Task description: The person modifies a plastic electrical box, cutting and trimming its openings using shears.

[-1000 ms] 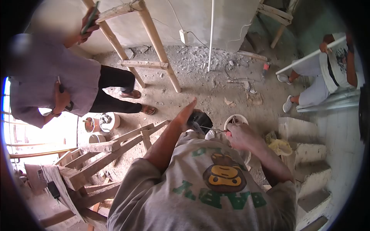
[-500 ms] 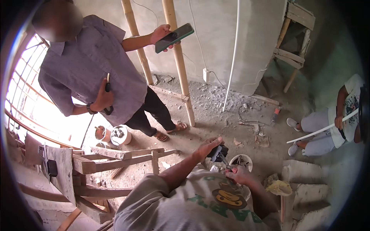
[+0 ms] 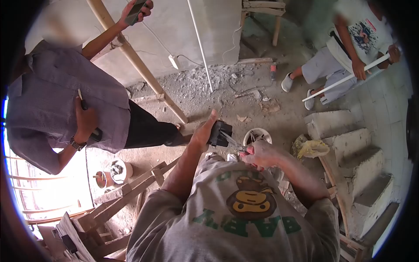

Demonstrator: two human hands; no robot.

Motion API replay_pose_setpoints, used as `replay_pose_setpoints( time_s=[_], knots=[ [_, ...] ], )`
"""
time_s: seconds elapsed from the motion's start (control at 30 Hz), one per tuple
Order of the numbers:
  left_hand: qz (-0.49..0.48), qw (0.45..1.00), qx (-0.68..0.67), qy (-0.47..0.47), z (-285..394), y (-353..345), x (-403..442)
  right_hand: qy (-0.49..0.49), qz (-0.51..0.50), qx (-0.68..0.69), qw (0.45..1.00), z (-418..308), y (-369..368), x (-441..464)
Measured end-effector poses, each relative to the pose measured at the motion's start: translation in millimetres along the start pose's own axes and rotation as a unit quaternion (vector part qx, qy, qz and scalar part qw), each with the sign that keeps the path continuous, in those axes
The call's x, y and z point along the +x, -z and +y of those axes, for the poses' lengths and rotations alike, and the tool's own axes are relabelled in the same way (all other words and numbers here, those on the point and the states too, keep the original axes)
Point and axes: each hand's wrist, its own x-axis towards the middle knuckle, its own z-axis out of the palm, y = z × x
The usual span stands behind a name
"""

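My left hand point(image 3: 205, 133) is closed around a small black box point(image 3: 221, 133), held out in front of my chest. Its thumb points up along the box's side. In my right hand point(image 3: 265, 154) are pliers with red handles point(image 3: 250, 150). Their metal jaws point(image 3: 231, 140) reach into or against the near side of the box; the exact contact is too small to tell. A white bucket point(image 3: 257, 134) with things inside stands on the floor just beyond my right hand.
A person in a grey shirt point(image 3: 74, 96) stands at left, holding a phone point(image 3: 136, 12). Another person point(image 3: 349, 52) at right holds a white pipe point(image 3: 349, 78). Concrete steps point(image 3: 345, 144), a yellow bag point(image 3: 314, 149), wooden beams point(image 3: 118, 196), a bamboo pole point(image 3: 131, 56) and rubble point(image 3: 187, 81) surround me.
The view has swung to the right. The box and pliers stay together in my hands, the box tilted a little differently. The person at right now shows more fully, both hands on the pipe.
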Motion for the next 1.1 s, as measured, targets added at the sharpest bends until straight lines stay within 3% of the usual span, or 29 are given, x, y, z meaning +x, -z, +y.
replay_pose_setpoints(
  time_s=[0.1, 0.2, 0.33, 0.57, 0.6, 0.63, 0.83, 0.97, 1.0, 1.1],
  knots=[
    [-0.018, 1.000, -0.020, 0.011, -8.8, -0.2, 12.0, -0.011, 0.016, -0.054, 0.998, 2.7, 4.0, -2.2],
    [-0.005, 1.000, -0.010, 0.009, -8.8, -5.6, 12.1, -0.030, 0.012, 0.049, 0.998, -0.3, 3.4, -9.6],
    [0.041, 0.995, 0.084, -0.041, -14.7, -6.2, 20.8, -0.061, -0.006, 0.060, 0.996, -4.2, 10.0, -10.8],
    [0.079, 0.963, 0.192, -0.172, -15.1, -21.7, 30.0, -0.016, -0.015, 0.111, 0.994, 72.1, 7.9, 31.8],
    [0.078, 0.969, 0.205, -0.115, -5.7, -30.0, 19.9, -0.003, -0.010, 0.141, 0.990, 73.3, 5.5, 28.5],
    [0.116, 0.960, 0.222, -0.123, -14.2, -32.6, 28.9, 0.008, -0.008, 0.172, 0.985, 76.1, 3.1, 25.6],
    [0.050, 0.936, 0.311, -0.156, -17.4, -49.9, 44.7, 0.069, -0.036, 0.293, 0.953, 89.9, -6.0, 9.4],
    [0.029, 0.921, 0.351, -0.164, -27.9, -57.9, 52.6, 0.059, 0.027, 0.202, 0.977, 97.0, -10.9, -4.8],
    [0.030, 0.915, 0.363, -0.172, -37.3, -61.4, 58.6, 0.077, 0.038, 0.234, 0.968, 98.9, -14.5, -8.2],
    [0.026, 0.902, 0.403, -0.150, -26.3, -77.7, 34.5, -0.039, 0.071, 0.110, 0.991, 88.2, -16.0, -31.5]
  ],
)
